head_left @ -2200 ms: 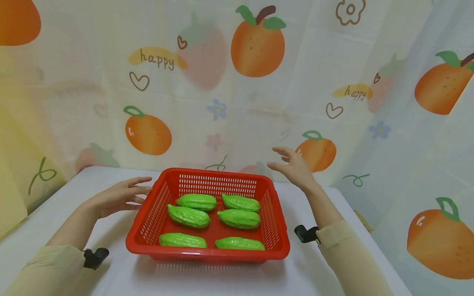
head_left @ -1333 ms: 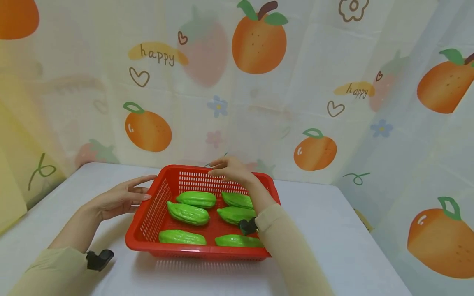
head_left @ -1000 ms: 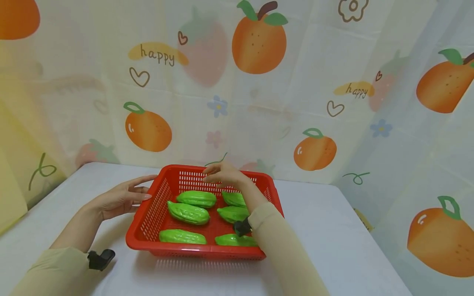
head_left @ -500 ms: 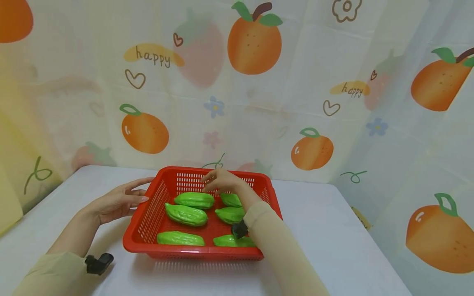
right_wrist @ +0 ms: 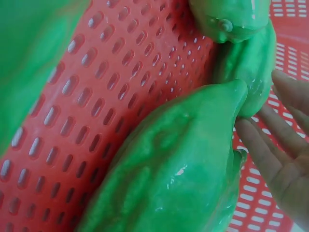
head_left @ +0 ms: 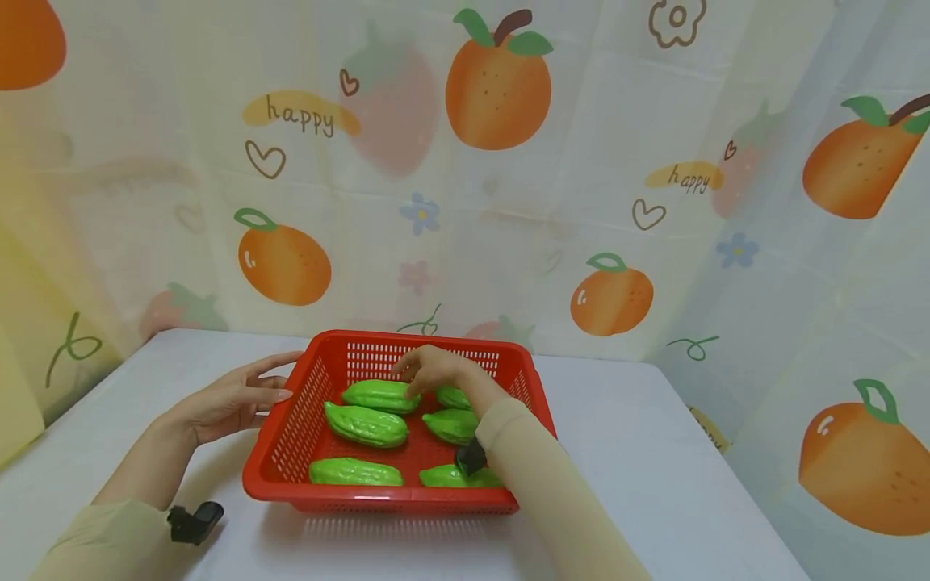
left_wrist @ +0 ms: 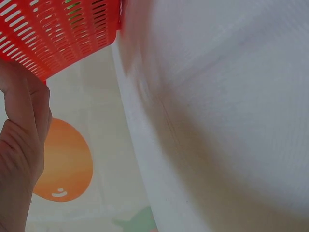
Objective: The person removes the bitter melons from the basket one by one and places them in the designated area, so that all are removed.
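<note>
The right hand point(head_left: 436, 367) is inside the basket, over the right end of the back left green vegetable point(head_left: 378, 395). Its grip is loose: the fingers are bent and apart, at the two sides of this end, and they do not close on it. Whether the skin touches it, I cannot tell. The left hand point(head_left: 232, 399) is at the left wall of the red basket point(head_left: 327, 491), with its fingers long and spread and the thumb against the rim; this grip does not enclose anything.

In the basket lie five other green vegetables point(head_left: 366, 424), all lengthwise from left to right, partly hidden on the right side by the right arm. On each wrist is a black device point(head_left: 192, 523), next to a beige sleeve point(head_left: 538, 468).

The basket stands on a white surface point(head_left: 617, 452), which is smooth and pale, with a soft shadow under the front of the basket and some light spots from the holes. In the left wrist view, a broad shadow crosses this surface. Behind its far edge hangs a pale curtain point(head_left: 494, 226), which goes round to the right side also. It is printed with oranges, faded strawberries, small flowers, hearts and the word "happy". At the far left, the cloth looks yellow.
</note>
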### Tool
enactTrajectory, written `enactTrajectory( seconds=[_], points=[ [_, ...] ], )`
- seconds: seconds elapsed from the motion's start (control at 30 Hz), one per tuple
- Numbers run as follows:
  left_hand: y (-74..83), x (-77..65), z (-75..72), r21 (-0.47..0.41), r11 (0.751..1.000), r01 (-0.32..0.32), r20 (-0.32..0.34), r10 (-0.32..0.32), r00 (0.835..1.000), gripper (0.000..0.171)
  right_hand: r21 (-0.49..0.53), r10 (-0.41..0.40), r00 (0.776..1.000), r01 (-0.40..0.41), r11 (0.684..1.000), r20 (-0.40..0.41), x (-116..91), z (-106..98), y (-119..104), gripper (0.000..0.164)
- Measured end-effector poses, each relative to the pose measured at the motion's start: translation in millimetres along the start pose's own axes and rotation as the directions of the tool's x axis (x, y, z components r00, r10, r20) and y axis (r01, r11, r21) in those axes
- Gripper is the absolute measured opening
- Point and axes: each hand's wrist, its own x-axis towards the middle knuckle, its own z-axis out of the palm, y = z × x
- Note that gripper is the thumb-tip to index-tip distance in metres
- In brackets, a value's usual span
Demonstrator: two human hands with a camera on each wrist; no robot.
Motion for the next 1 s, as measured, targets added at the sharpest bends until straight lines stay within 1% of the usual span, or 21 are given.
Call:
enactTrajectory(
  seconds=[0.13,0.23,0.37,0.5,0.67,1.0],
  points=[
    [0.5,0.6,0.0,0.011,1.0,0.0,-0.007,0.0,1.0,0.059,-0.06,0.004,1.0,-0.004,0.998,-0.003,0.8,1.0,0.4,0.047],
    [0.7,0.1,-0.3,0.014,1.0,0.002,-0.012,-0.002,1.0,0.059,-0.091,0.005,1.0,-0.004,0.996,0.011,1.2,1.8,-0.6,0.047],
    [0.5,-0.5,0.1,0.011,1.0,0.002,-0.01,-0.002,1.0,0.058,-0.154,-0.002,0.999,0.007,0.988,0.035,1.6,2.8,-1.9,0.048],
    [-0.2,-0.2,0.8,-0.001,1.0,0.005,-0.011,-0.005,1.0,0.058,-0.205,0.003,1.0,0.003,0.979,0.031,1.7,3.5,-1.7,0.047],
    [-1.1,0.9,0.4,-0.008,1.0,0.0,-0.004,0.0,1.0,0.058,-0.218,0.01,1.0,-0.007,0.976,0.013,1.0,2.4,-1.9,0.046],
    [-1.8,0.5,0.6,0.003,1.0,-0.01,0.006,0.01,1.0,0.06,-0.207,-0.005,1.0,0.01,0.978,0.022,-0.4,-4.3,-3.3,0.047]
  ],
)
